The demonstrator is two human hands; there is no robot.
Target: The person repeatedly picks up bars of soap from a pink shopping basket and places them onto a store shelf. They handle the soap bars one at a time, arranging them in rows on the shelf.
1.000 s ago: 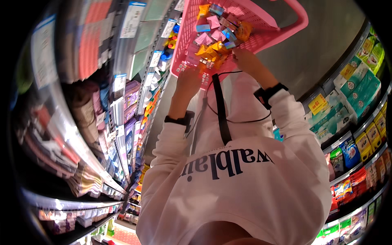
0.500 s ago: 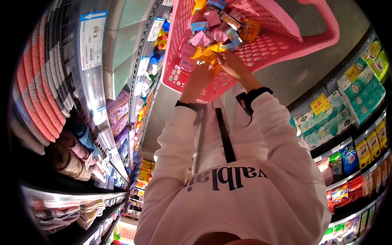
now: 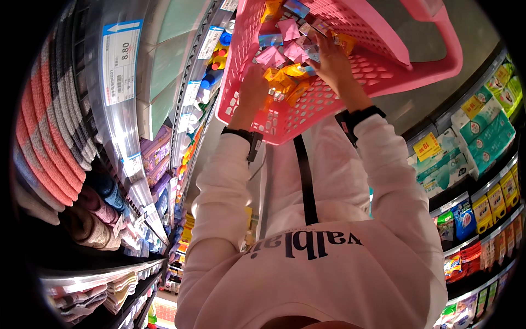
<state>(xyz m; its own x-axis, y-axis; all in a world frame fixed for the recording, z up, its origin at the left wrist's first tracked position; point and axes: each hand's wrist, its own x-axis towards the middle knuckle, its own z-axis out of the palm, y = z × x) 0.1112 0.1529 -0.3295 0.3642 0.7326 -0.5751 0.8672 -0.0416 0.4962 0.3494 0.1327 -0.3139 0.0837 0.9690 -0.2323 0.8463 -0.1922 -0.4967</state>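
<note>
Both hands are sunk into a pink basket (image 3: 383, 66) full of small packets. The left hand (image 3: 253, 90) lies low against the near wall, fingers curled down among yellow packets (image 3: 285, 82); whether it actually grips one cannot be told, since the fingertips are buried in the heap. The right hand (image 3: 333, 63) sits further in, palm down and fingers spread loosely over pink packets (image 3: 285, 46) and a bluish one just past its fingertips; it looks more like a hand pressing or sorting than one closed on anything, but its grip too is hidden.

The basket hangs just ahead of the wrists, its handle (image 3: 438, 33) swung away beyond the right hand, so the open top faces the person and both hands can go in together. Its perforated wall lets the packets show through beneath the left hand.

Each wrist carries a dark band (image 3: 244, 140), just below the basket's rim. A black strap (image 3: 306, 181) runs down the pale sweatshirt (image 3: 339, 263) between the forearms.

Left of the left arm run shelves (image 3: 137, 164) with price tags and folded cloths (image 3: 49, 148); right of the right arm stand shelves of green and yellow packs (image 3: 482, 131).
</note>
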